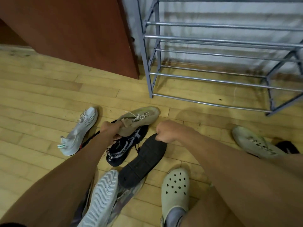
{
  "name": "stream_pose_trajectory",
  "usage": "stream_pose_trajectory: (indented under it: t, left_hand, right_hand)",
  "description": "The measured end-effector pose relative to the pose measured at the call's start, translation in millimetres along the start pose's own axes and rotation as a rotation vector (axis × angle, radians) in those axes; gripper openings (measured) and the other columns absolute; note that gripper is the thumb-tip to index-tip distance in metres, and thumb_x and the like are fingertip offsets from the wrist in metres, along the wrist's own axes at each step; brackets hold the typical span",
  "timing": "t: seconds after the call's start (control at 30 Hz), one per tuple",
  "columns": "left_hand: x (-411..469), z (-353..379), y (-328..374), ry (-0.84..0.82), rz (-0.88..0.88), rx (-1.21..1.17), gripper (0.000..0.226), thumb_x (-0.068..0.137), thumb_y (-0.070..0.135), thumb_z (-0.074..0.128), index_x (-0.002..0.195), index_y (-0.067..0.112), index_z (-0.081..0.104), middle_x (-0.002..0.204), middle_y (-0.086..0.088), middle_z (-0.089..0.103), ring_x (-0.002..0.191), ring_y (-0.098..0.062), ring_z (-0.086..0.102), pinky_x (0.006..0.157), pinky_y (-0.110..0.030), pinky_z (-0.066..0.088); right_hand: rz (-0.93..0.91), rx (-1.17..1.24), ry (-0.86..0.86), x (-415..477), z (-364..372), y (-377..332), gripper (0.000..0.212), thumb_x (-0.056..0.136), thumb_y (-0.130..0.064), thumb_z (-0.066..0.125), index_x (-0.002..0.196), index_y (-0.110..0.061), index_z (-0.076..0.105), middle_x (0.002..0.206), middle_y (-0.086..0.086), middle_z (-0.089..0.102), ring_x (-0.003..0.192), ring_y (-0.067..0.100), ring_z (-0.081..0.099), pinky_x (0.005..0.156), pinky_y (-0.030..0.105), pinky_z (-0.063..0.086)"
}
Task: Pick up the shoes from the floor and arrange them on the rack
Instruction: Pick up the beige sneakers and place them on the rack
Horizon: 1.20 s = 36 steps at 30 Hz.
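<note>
Wood floor [49, 89], fingers [106, 126] gripping tan sneaker [141, 118]

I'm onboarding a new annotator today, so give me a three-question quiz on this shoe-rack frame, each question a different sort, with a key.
1. True or false: the metal rack already holds a shoe.
2. Which shoe does the left hand grip? A) white sneaker B) tan lace-up sneaker C) pale clog
3. Fill in: the right hand pinches the end of a black shoe turned ____ side up.

Key: 1 false, its bars hold nothing in view. 2 B, gripped at the heel. 3 sole.
</note>
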<state>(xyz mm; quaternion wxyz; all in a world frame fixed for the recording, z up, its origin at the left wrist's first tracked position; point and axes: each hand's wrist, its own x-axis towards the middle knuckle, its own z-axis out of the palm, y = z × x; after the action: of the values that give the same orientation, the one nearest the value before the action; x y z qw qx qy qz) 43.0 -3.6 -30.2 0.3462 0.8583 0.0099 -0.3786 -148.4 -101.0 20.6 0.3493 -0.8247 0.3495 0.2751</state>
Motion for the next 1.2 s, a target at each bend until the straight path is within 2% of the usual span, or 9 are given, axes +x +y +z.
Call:
stream_pose_trajectory:
  t: [0.13,0.2,0.3,0.37,0.47,0.6,0.73,1.1,1.2]
  left_hand:
    - [-46.3,-12.1,19.3,-0.103,0.057,-0.111,0.034,0.081,0.017,0.072,0.102,-0.003,0.056,0.1,-0.017,0.061,0.074,-0.023,0.061,0.052,-0.032,0.059]
    - [-73.7,-18.5,29.8,-0.184,0.095,-0.199,0.031,0.083,0.011,0.068,0.108,-0.004,0.055,0.103,-0.018,0.061,0.08,-0.026,0.063,0.049,-0.033,0.06]
    - [-122.6,-20.4,47.6,-0.336,0.185,-0.28,0.029,0.083,0.005,0.065,0.11,-0.005,0.058,0.099,-0.016,0.065,0.086,-0.029,0.066,0.064,-0.036,0.062]
    - [-160.0,-16.3,61.4,-0.41,0.251,-0.274,0.021,0.081,0.002,0.066,0.101,-0.005,0.063,0.095,-0.018,0.066,0.084,-0.032,0.067,0.07,-0.037,0.061]
    - [-212.4,-5.8,86.0,-0.46,0.356,-0.231,0.013,0.078,-0.004,0.064,0.091,-0.005,0.066,0.088,-0.017,0.066,0.078,-0.032,0.066,0.07,-0.038,0.061]
    - [-266.9,13.7,118.2,-0.632,0.439,-0.168,0.024,0.081,-0.006,0.06,0.105,-0.007,0.065,0.097,-0.018,0.068,0.087,-0.03,0.068,0.065,-0.037,0.062]
    - [-312.2,50.6,144.3,-0.839,0.577,0.093,0.025,0.085,0.001,0.059,0.108,0.008,0.065,0.102,-0.009,0.07,0.095,-0.022,0.065,0.084,-0.038,0.056]
    - [-405.8,207.6,160.5,-0.804,0.797,0.66,0.033,0.081,0.033,0.067,0.105,0.011,0.065,0.072,-0.002,0.06,0.057,-0.012,0.054,0.052,-0.022,0.048]
    - [-413.4,236.7,152.0,-0.862,0.736,0.719,0.034,0.084,0.024,0.069,0.113,0.01,0.061,0.08,-0.005,0.065,0.068,-0.016,0.063,0.064,-0.028,0.057]
  right_hand:
    - [0.019,0.064,0.095,-32.5,-23.0,-8.3,0.03,0.089,-0.007,0.05,0.061,-0.011,0.043,0.066,0.003,0.041,0.055,0.016,0.037,0.049,0.027,0.027]
    - [0.01,0.062,0.156,-56.0,-35.8,-9.0,0.013,0.093,-0.014,0.053,0.085,-0.006,0.06,0.088,0.007,0.058,0.069,0.017,0.052,0.057,0.026,0.037]
    - [0.04,0.102,0.236,-92.8,-54.5,-3.3,0.041,0.096,-0.035,0.051,0.125,-0.006,0.058,0.121,0.009,0.06,0.109,0.026,0.058,0.075,0.028,0.042]
    - [0.053,0.221,0.278,-116.8,-65.6,0.3,0.05,0.096,-0.051,0.045,0.114,-0.007,0.06,0.106,0.008,0.061,0.103,0.027,0.06,0.071,0.029,0.046]
    - [0.056,0.532,0.371,-152.7,-80.8,5.9,0.063,0.094,-0.056,0.043,0.138,-0.011,0.047,0.121,0.011,0.061,0.094,0.029,0.068,0.085,0.039,0.057]
    - [-0.058,0.815,0.575,-204.7,-100.8,35.0,0.041,0.093,-0.04,0.058,0.124,-0.013,0.058,0.108,0.006,0.066,0.081,0.023,0.07,0.076,0.034,0.059]
    - [-0.085,0.99,0.626,-254.2,-115.4,84.9,0.025,0.09,-0.029,0.067,0.109,-0.014,0.061,0.101,0.005,0.067,0.074,0.022,0.065,0.073,0.033,0.06]
    - [0.048,1.118,0.82,-341.7,-73.8,234.4,0.013,0.09,-0.02,0.068,0.098,-0.01,0.069,0.082,0.006,0.069,0.068,0.02,0.065,0.064,0.026,0.06]
    - [0.09,1.111,0.784,-343.3,-59.0,263.4,0.023,0.089,-0.02,0.069,0.106,-0.005,0.069,0.086,0.007,0.07,0.07,0.02,0.066,0.069,0.03,0.06]
